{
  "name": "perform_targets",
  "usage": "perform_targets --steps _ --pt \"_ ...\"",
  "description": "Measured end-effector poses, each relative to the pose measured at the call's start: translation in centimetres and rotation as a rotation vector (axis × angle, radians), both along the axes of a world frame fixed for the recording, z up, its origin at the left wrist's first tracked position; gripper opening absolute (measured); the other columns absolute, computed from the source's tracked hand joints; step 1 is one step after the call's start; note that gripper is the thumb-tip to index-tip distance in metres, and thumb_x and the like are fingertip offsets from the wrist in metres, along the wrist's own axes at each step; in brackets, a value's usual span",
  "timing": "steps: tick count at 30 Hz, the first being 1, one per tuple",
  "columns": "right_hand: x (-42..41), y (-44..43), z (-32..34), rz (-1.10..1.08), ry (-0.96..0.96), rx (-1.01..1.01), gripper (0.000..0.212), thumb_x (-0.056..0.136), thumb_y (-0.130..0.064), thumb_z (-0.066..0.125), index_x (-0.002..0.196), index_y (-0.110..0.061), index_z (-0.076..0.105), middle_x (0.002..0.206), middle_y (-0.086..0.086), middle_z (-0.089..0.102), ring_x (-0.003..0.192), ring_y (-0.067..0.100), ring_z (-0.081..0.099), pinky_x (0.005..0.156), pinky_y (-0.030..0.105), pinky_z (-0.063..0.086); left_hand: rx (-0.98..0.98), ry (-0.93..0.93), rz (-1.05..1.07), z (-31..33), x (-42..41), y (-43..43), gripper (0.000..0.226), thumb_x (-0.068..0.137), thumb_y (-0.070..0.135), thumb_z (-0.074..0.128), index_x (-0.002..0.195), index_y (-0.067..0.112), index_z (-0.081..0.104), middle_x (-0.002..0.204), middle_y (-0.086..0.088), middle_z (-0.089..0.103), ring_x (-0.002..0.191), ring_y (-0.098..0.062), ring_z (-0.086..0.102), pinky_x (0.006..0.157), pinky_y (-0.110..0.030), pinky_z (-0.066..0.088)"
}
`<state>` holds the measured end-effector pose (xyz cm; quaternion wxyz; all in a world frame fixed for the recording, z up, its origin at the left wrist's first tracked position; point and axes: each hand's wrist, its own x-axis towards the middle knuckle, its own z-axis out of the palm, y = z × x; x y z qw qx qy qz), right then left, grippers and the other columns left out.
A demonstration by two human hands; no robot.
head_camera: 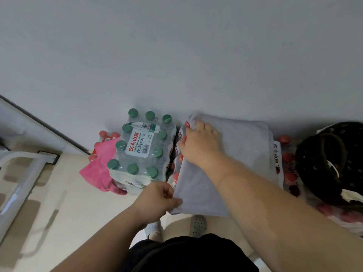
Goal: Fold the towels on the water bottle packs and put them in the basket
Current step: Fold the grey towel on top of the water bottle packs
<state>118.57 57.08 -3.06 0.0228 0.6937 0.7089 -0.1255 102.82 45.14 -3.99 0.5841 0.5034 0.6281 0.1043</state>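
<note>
A grey towel lies spread over a red-capped water bottle pack against the wall. My right hand grips the towel's far left corner, fingers curled round the cloth. My left hand pinches the near left corner at the pack's front edge. A pink towel lies crumpled to the left, partly under a green-capped bottle pack. The dark basket stands at the right, next to the towel.
More red-capped bottles show between the grey towel and the basket. A white frame stands on the beige floor at the left. My two shoes are below the pack's front edge.
</note>
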Motion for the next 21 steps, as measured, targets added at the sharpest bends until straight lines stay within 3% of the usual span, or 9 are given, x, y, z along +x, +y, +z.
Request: perform_targets --steps 4,12,17,21 --pt "-2.6 -0.1 0.2 -0.045 0.048 0.049 0.065 0.094 -0.054 0.048 0.143 -0.012 0.044 0.156 0.006 0.029 0.141 0.028 0.029 0.113 0.046 0.027 -0.017 -0.046 -0.022 -0.1 -2.2 0.7 0.018 0.076 0.012 0.08 0.071 0.005 0.064 0.06 -0.006 0.066 0.054 -0.014 0.055 0.057 -0.029 0.044" --pt "-10.4 2.1 1.6 -0.113 0.25 0.015 0.084 0.096 -0.057 0.044 0.158 -0.009 0.012 0.167 0.002 0.003 0.152 0.023 0.01 0.121 0.047 0.017 0.044 -0.038 0.054 1.1 -10.0 2.6 0.014 0.08 0.009 0.077 0.074 0.005 0.064 0.062 -0.006 0.068 0.054 -0.012 0.058 0.054 -0.026 0.045" --pt "-16.4 4.2 1.4 -0.055 0.401 -0.004 0.087 0.095 -0.055 0.049 0.158 -0.007 0.012 0.167 0.002 0.0 0.152 0.022 0.007 0.123 0.04 0.013 0.053 0.006 0.15 1.6 -15.8 3.7 0.016 0.083 0.005 0.072 0.073 0.006 0.06 0.063 -0.014 0.069 0.052 -0.017 0.061 0.051 -0.026 0.044" --pt "-18.9 4.6 1.2 0.062 0.559 -0.13 0.081 0.094 -0.058 0.052 0.158 -0.023 0.017 0.167 -0.003 -0.003 0.153 0.017 0.0 0.124 0.035 0.009 0.044 0.042 0.227 1.4 -19.1 4.4 0.013 0.084 0.005 0.07 0.077 0.002 0.06 0.066 -0.015 0.07 0.052 -0.017 0.063 0.055 -0.029 0.045"
